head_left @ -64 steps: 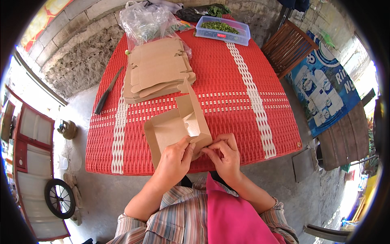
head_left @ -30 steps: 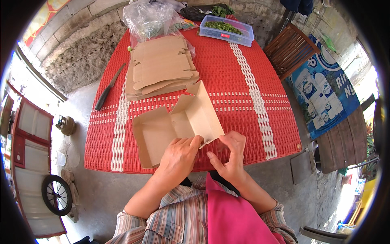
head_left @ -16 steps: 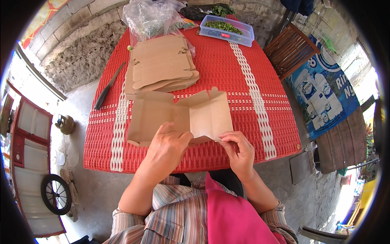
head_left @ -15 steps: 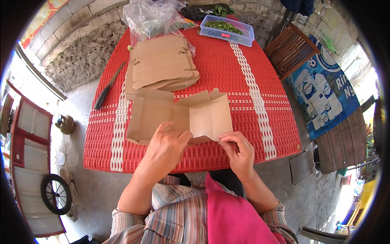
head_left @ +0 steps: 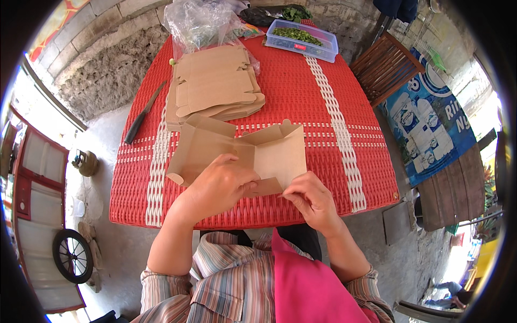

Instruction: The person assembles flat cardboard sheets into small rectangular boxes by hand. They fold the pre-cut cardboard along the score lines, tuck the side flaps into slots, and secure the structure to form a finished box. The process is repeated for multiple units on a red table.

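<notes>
A partly folded brown cardboard box (head_left: 280, 153) stands at the near part of the red woven table (head_left: 301, 97), its lid side spread to the left and its right wall raised. My left hand (head_left: 223, 183) grips the near wall of the box, fingers curled inside and thumb toward the front flap. With its thumb and fingers pinched together, my right hand (head_left: 312, 196) holds the box's near right corner. Beyond the box lies a stack of flat cardboard box blanks (head_left: 215, 78).
A knife (head_left: 144, 114) with a dark handle lies left of the stack. At the far side are a clear plastic bag (head_left: 199, 27) and a plastic tub (head_left: 323, 51) of chopped greens. A wooden chair (head_left: 385, 67) stands at the right edge.
The box has tilted slightly, its left end rising. My right hand has shifted a little left and toward me at the corner; my left hand has turned along the near wall.
</notes>
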{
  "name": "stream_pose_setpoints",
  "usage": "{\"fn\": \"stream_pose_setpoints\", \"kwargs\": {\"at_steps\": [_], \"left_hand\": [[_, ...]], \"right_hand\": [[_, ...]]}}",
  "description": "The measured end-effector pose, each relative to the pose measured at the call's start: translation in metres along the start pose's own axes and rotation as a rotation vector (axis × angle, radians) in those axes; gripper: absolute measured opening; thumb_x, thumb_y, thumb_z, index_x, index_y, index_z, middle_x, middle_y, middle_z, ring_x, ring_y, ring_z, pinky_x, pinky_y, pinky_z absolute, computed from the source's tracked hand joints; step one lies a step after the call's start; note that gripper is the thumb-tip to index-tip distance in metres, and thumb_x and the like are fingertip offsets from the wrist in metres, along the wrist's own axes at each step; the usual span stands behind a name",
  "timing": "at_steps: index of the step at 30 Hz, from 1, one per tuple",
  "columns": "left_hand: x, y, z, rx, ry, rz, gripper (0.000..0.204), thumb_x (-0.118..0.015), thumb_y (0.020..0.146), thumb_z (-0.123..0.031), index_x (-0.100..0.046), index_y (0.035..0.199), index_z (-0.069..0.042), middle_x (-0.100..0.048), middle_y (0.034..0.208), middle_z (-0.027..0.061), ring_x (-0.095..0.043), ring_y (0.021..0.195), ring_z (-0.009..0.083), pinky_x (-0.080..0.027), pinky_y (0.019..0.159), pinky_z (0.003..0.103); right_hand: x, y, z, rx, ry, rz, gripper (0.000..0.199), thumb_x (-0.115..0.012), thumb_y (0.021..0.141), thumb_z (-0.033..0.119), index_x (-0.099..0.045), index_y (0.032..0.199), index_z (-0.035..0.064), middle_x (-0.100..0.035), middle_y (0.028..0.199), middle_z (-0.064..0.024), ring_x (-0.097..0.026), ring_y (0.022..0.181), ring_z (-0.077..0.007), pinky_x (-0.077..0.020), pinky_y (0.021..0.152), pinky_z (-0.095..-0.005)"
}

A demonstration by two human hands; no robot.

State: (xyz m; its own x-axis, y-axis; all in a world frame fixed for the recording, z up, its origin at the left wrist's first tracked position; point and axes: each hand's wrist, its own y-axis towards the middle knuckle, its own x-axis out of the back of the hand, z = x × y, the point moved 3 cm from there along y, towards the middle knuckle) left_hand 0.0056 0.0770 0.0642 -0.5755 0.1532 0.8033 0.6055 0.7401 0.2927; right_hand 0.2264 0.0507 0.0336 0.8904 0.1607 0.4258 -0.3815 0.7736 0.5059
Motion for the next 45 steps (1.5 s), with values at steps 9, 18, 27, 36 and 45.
{"fn": "stream_pose_setpoints", "kwargs": {"at_steps": [9, 18, 27, 36, 45], "left_hand": [[-0.004, 0.003, 0.008, 0.083, -0.169, -0.017, 0.009, -0.069, 0.087, -0.010, -0.072, 0.092, -0.004, -0.071, 0.080, 0.0097, -0.066, 0.076, 0.0278, -0.043, 0.107, 0.044], [-0.007, 0.005, 0.012, 0.162, -0.245, 0.006, 0.009, -0.070, 0.086, -0.007, -0.073, 0.094, -0.004, -0.072, 0.078, 0.0070, -0.069, 0.073, 0.0212, -0.038, 0.113, 0.045], [-0.008, 0.003, 0.019, 0.239, -0.339, -0.002, 0.009, -0.069, 0.087, -0.006, -0.073, 0.096, -0.003, -0.072, 0.076, 0.0062, -0.069, 0.070, 0.0190, -0.033, 0.116, 0.045], [-0.016, 0.003, 0.013, 0.107, -0.240, -0.043, 0.010, -0.071, 0.086, -0.006, -0.073, 0.095, -0.008, -0.070, 0.074, 0.0023, -0.068, 0.074, 0.0174, -0.034, 0.115, 0.048], [-0.016, 0.004, 0.009, 0.077, -0.211, -0.042, 0.010, -0.072, 0.085, -0.007, -0.073, 0.095, -0.009, -0.068, 0.071, 0.0009, -0.065, 0.070, 0.0169, -0.034, 0.114, 0.051]], "right_hand": [[-0.011, 0.007, -0.003, 0.083, -0.102, -0.004, 0.013, -0.070, 0.088, -0.003, -0.063, 0.099, 0.0009, -0.059, 0.092, -0.0104, -0.061, 0.081, -0.0260, -0.0497, 0.070, -0.0347], [-0.006, 0.010, 0.000, -0.080, -0.097, 0.023, 0.013, -0.071, 0.088, -0.001, -0.062, 0.098, 0.0011, -0.061, 0.087, -0.0104, -0.062, 0.074, -0.0240, -0.0492, 0.066, -0.0335], [-0.006, 0.004, -0.007, -0.055, -0.088, -0.099, 0.011, -0.073, 0.087, 0.002, -0.066, 0.096, 0.0013, -0.065, 0.085, -0.0101, -0.064, 0.074, -0.0215, -0.0504, 0.065, -0.0314], [-0.008, 0.014, 0.007, -0.139, -0.133, 0.120, 0.009, -0.072, 0.086, 0.001, -0.063, 0.087, -0.0016, -0.054, 0.085, -0.0104, -0.060, 0.072, -0.0281, -0.0488, 0.064, -0.0382], [-0.010, 0.019, 0.019, -0.226, -0.217, 0.134, 0.015, -0.070, 0.085, -0.001, -0.057, 0.083, -0.0053, -0.048, 0.103, -0.0135, -0.062, 0.073, -0.0303, -0.0498, 0.066, -0.0425]]}}
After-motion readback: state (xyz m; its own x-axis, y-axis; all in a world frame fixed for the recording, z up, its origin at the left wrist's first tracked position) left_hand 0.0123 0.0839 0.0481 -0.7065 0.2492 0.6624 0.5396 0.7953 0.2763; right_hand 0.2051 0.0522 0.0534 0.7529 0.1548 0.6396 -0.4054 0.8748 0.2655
